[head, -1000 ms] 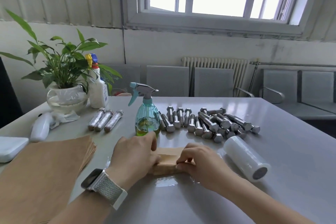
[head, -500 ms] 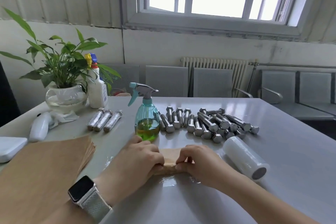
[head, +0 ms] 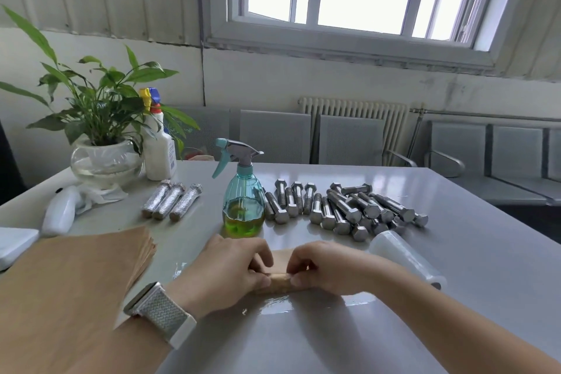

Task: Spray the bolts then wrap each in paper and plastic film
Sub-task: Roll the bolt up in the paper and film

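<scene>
Both hands hold a bolt rolled in brown paper (head: 277, 278) lying on a sheet of clear plastic film (head: 303, 304) at the table's near middle. My left hand (head: 224, 270) grips its left end and my right hand (head: 328, 270) pinches its right end; the bolt itself is hidden inside the paper. Behind them stands a teal spray bottle (head: 243, 200) with green liquid. Several bare steel bolts (head: 343, 209) lie to its right. Three wrapped bolts (head: 171, 202) lie to its left. A roll of plastic film (head: 406, 261) rests right of my hands. A stack of brown paper (head: 69, 282) lies at the left.
A potted plant in a glass bowl (head: 103, 161) and a white spray bottle (head: 159, 146) stand at the table's far left corner. A white object on tissue (head: 59, 212) and a white box (head: 15, 243) lie at the left edge. Grey chairs (head: 349, 140) line the wall.
The flat paper has been rolled up tighter toward me around the bolt. Both hands have drawn nearer to me and closed round the roll's ends.
</scene>
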